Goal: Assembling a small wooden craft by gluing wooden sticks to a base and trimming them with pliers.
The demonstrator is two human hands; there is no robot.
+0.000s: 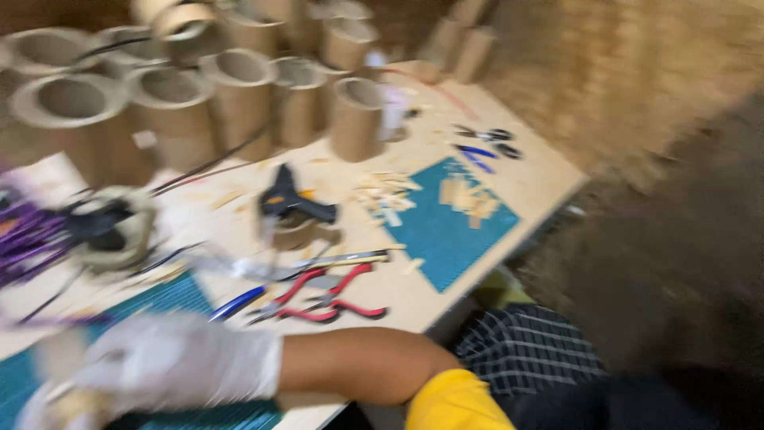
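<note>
Head view, v. blurred. Right hand [171, 362] in white glove sits low left over green mat [171, 299]; fingers seem curled round a small pale piece [72, 402], but can't tell the grip for sure. Left hand not visible. Red pliers [330, 299] lie just beside on worktop [525, 187], glue gun [294, 203] further back, card tubes [239, 99] behind. Small wood bits [469, 199] on blue mat [446, 231] look cut and unglued; prob. early-to-mid job, assembly left.
</note>
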